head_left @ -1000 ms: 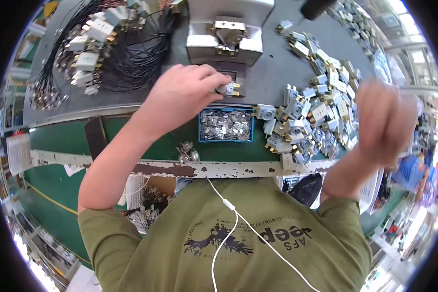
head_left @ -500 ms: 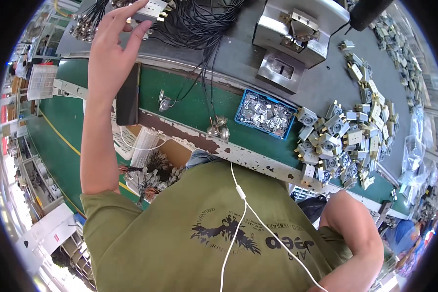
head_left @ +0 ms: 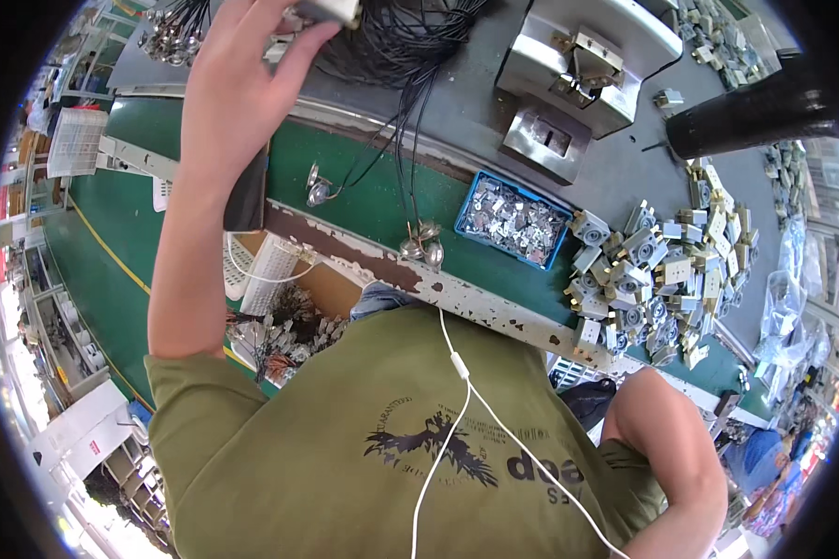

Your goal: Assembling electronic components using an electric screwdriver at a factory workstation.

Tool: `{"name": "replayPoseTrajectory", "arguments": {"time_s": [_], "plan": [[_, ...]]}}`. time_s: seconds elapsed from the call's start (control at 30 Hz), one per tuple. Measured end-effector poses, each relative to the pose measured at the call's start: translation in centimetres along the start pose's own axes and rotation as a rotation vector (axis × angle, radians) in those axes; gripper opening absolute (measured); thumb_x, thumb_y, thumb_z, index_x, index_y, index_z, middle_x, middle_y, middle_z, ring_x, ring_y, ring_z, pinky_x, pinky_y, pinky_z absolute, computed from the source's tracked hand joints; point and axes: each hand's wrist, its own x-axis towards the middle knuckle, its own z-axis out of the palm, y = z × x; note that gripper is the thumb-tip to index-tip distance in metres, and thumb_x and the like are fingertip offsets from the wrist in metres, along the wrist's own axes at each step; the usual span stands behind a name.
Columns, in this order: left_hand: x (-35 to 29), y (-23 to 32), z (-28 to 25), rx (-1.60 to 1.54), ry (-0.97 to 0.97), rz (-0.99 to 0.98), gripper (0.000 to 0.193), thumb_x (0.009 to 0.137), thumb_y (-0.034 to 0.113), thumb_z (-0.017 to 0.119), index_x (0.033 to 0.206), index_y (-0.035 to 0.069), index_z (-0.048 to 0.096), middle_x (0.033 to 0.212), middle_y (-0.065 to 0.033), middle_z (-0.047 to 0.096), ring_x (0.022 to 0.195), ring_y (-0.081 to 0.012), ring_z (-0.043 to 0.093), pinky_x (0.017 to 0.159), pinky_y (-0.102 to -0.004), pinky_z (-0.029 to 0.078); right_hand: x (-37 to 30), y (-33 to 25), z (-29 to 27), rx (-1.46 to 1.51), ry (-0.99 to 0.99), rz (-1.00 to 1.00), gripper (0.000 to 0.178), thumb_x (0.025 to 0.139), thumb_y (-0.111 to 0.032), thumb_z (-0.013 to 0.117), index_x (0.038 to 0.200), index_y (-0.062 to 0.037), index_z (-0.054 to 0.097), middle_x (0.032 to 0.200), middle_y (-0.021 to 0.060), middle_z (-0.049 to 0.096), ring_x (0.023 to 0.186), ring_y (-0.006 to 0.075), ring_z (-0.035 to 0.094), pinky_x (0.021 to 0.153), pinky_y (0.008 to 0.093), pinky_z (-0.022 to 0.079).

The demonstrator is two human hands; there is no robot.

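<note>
a boxy pale block (head_left: 331, 9) is at the top edge, left of centre, pinched in the left hand (head_left: 240, 84); thin black wires (head_left: 403, 39) tangle beside it. right of centre, a blue tray (head_left: 503, 251) holds shiny metal chips (head_left: 515, 220). the right hand's grip, out of frame, cannot be told.

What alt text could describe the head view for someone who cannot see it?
A person's left hand touches a pale block at the top edge, beside black wires; the right hand is out of view. To the right are a metal fixture, a blue tray of metal pieces and a heap of blocky parts.
</note>
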Motion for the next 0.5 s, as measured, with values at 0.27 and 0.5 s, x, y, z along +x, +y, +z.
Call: {"name": "replayPoseTrajectory", "arguments": {"time_s": [0.27, 0.5], "plan": [[4.6, -1.4, 3.0, 0.114, 0.088, 0.253, 0.035, 0.089, 0.006, 0.071, 0.123, 0.011, 0.07, 0.106, -0.0094, 0.066, 0.093, -0.0294, 0.064, 0.084, -0.0384, 0.052, 0.3, 1.1, -2.4, 0.041, 0.031, -0.031, 0.021, 0.102, -0.01, 0.054, 0.108, 0.001, 0.071, 0.107, 0.0149, 0.068, 0.09, 0.0257, 0.068, 0.082, 0.0351, 0.053], [9.4, -3.6, 8.1, 0.463, 0.118, 0.494, 0.024, 0.087, 0.016, 0.07, 0.11, 0.014, 0.077, 0.1, -0.0033, 0.072, 0.095, -0.0266, 0.064, 0.083, -0.0425, 0.05, -3.5, -2.0, 0.6, 0.035, 0.108, -0.038, 0.025, 0.105, -0.009, 0.052, 0.113, 0.0027, 0.072, 0.112, 0.0156, 0.068, 0.092, 0.0252, 0.068, 0.084, 0.0346, 0.053]]}}
